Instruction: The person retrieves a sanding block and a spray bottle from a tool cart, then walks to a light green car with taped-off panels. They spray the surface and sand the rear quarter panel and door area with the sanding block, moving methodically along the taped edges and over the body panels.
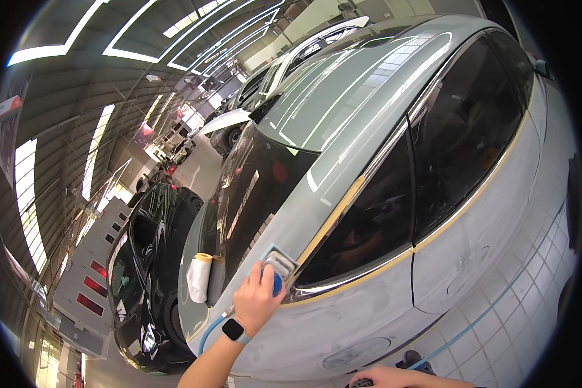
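The left hand [255, 301] grips a blue-and-grey sander [280, 265] against the grey car [362, 304] at six o'clock — white roll [199, 279] at the sander's nine. Right hand [376, 376], five o'clock — grip unclear.

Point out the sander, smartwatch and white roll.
Sander [280, 264]: head view, on its grey body.
Smartwatch [233, 330]: head view, on its dark screen.
White roll [199, 280]: head view, on its white side.
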{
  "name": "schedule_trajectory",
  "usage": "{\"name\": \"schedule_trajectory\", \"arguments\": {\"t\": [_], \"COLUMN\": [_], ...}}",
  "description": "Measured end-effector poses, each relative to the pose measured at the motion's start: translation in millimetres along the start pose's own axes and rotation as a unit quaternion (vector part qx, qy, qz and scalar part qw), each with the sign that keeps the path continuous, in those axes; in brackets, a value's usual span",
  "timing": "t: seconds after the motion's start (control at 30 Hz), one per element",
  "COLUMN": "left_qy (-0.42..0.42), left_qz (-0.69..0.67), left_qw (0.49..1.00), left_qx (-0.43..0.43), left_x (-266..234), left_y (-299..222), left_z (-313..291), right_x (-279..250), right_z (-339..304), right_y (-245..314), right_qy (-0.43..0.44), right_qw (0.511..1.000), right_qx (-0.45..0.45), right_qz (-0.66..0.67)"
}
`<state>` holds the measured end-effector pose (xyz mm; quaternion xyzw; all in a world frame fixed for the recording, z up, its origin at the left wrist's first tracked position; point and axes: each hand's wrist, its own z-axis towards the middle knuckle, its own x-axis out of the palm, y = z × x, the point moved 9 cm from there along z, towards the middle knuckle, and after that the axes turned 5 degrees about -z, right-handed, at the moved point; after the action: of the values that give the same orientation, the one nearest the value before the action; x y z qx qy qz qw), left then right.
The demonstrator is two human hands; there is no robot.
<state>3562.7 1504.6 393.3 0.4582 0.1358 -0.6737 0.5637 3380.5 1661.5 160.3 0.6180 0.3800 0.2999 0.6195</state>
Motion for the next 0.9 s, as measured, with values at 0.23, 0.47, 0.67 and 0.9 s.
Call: {"name": "schedule_trajectory", "arguments": {"t": [0.23, 0.47, 0.67, 0.9], "left_qy": [-0.009, -0.01, -0.062, -0.033], "left_qz": [0.011, 0.022, 0.021, 0.061], "left_qw": [1.0, 0.999, 0.998, 0.998], "left_qx": [0.015, 0.021, 0.026, -0.011], "left_x": [-3.0, -5.4, -24.1, -18.2], "left_y": [-20.6, -40.2, -50.2, -55.1], "left_z": [35.8, 72.9, 82.6, 38.0], "right_x": [-9.9, -21.1, -29.5, -46.2], "right_z": [-10.0, -21.4, -35.2, -50.8], "right_y": [-11.8, -17.4, -22.6, -24.7], "right_qy": [0.0, -0.014, -0.023, -0.03], "right_qw": [1.0, 1.0, 0.999, 0.999], "right_qx": [0.006, -0.005, -0.016, -0.003], "right_qz": [0.01, 0.01, 0.021, 0.012]}}
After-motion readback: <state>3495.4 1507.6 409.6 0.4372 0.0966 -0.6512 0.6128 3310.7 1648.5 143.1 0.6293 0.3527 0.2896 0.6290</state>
